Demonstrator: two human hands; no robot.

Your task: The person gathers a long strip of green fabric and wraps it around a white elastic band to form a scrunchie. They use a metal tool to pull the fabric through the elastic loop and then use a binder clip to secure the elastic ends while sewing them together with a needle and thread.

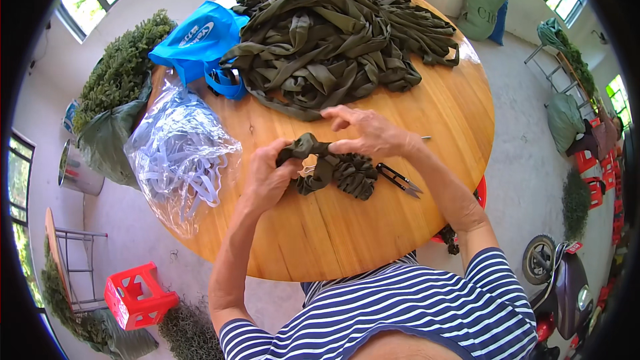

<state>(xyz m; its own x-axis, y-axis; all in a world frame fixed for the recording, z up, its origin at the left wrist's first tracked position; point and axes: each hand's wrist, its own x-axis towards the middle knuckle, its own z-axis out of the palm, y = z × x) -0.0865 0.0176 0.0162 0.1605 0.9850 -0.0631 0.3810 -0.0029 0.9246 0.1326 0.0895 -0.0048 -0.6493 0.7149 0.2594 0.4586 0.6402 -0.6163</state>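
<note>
My left hand (270, 172) is closed on a dark green fabric loop (308, 147), gripping its left side. The loop hangs in soft folds, and a pale strip, possibly elastic, shows in its opening. At the loop's upper right, my right hand (370, 132) seems to pinch the cloth between thumb and a finger, while other fingers stretch toward the fabric pile. A gathered dark green scrunchie (355, 177) lies just below my right hand. Beside it rest black-handled thread snips (400, 180), blades pointing toward the lower right. Part of a thin metal tool (426, 137) shows past my right wrist.
Long dark green fabric strips (333, 33) are heaped across the back of the round wooden table (293, 247). A blue bag (200, 40) and a clear plastic bag of white elastic bands (180, 153) occupy its left side. A red stool (140, 297) stands on the floor.
</note>
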